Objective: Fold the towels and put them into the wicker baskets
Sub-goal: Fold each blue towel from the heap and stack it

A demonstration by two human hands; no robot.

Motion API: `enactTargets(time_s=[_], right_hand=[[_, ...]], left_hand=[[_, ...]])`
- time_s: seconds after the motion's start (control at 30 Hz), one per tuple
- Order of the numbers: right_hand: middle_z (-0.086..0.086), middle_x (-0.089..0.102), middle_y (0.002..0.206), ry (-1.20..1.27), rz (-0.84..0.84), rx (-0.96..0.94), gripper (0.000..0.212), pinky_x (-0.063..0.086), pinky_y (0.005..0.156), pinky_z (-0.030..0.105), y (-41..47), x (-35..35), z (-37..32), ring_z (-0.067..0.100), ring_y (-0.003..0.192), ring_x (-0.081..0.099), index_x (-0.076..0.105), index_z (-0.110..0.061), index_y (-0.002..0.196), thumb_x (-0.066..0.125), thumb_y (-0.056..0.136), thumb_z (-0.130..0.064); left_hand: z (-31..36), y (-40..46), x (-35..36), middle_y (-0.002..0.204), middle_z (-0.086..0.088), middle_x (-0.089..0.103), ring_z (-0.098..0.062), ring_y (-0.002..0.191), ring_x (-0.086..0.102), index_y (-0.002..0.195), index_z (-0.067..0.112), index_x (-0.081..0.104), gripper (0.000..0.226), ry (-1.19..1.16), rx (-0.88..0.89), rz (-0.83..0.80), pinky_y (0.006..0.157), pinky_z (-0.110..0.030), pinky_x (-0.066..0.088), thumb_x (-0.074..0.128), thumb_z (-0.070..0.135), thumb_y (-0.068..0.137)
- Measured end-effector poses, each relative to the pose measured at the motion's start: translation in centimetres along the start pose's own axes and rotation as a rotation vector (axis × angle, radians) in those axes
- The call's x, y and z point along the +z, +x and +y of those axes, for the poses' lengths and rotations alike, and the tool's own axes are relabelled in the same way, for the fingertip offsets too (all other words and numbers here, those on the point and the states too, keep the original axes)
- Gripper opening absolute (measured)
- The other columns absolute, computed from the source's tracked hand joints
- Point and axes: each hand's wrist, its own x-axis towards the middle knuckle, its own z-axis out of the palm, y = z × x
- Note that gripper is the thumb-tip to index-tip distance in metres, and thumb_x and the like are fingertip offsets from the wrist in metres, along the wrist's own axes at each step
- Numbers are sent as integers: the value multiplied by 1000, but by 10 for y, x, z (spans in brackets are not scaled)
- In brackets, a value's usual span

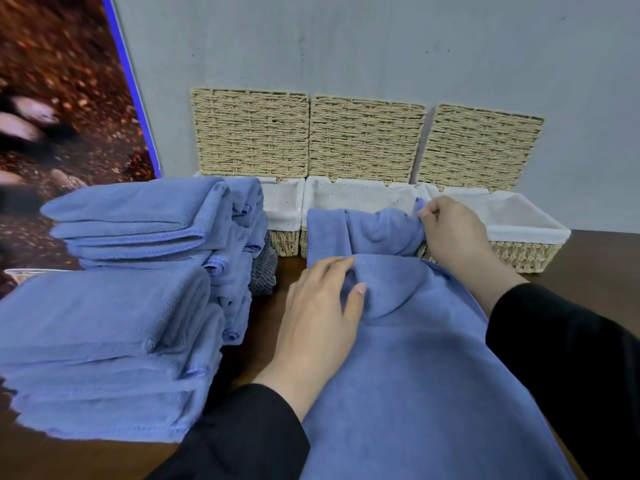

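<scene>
A blue towel lies spread over the dark table in front of me, its far end draped over the rim of the middle wicker basket. My left hand pinches a fold of this towel near its middle. My right hand grips the towel's far corner at the basket's right rim. Three lined wicker baskets stand along the wall with lids raised: the left basket, the middle one, and the right basket.
Stacks of folded blue towels fill the table's left side, reaching the left basket. A grey cloth sits between the stacks and that basket. A grey wall rises behind the baskets. Bare table shows at the right.
</scene>
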Motion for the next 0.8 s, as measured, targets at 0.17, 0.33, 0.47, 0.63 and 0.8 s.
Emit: enactTargets(time_s=[0.17, 0.33, 0.47, 0.63, 0.8], right_hand=[[4, 67, 92, -2, -42, 71, 26, 52, 89, 48, -3, -3, 3, 31, 92, 61, 56, -22, 89, 64, 94, -46], [5, 64, 75, 104, 3, 27, 21, 53, 79, 46, -9, -9, -7, 31, 77, 60, 58, -15, 76, 58, 94, -25], [-4, 62, 76, 555, 1, -94, 7, 40, 62, 34, -51, -43, -17, 15, 66, 50, 55, -6, 85, 55, 92, -6], [5, 78, 98, 740, -346, -233, 25, 47, 77, 29, -125, -70, 3, 20, 89, 69, 48, -4, 86, 46, 90, 21], [1, 74, 91, 652, -499, -131, 50, 42, 82, 42, -146, -42, 30, 22, 82, 59, 54, -36, 93, 47, 95, 13]], left_hand=[[1, 0, 1, 133, 12, 56, -10, 123, 50, 134, 24, 58, 43, 1, 16, 5, 105, -39, 43, 49, 41, 95], [-5, 0, 2, 130, 12, 57, -11, 122, 52, 132, 24, 60, 47, -8, 35, 36, 103, -42, 45, 43, 47, 94], [-1, 0, -2, 142, 14, 48, -4, 134, 41, 142, 28, 50, 51, -23, 71, 115, 112, -36, 37, 44, 47, 95], [13, -1, -4, 161, 7, 32, -8, 150, 22, 152, 32, 33, 61, 35, 252, 85, 120, -28, 15, 49, 50, 96], [7, -7, 14, 138, 14, 58, -6, 142, 36, 103, 34, 71, 32, 93, 289, -174, 115, -46, 27, 44, 48, 94]])
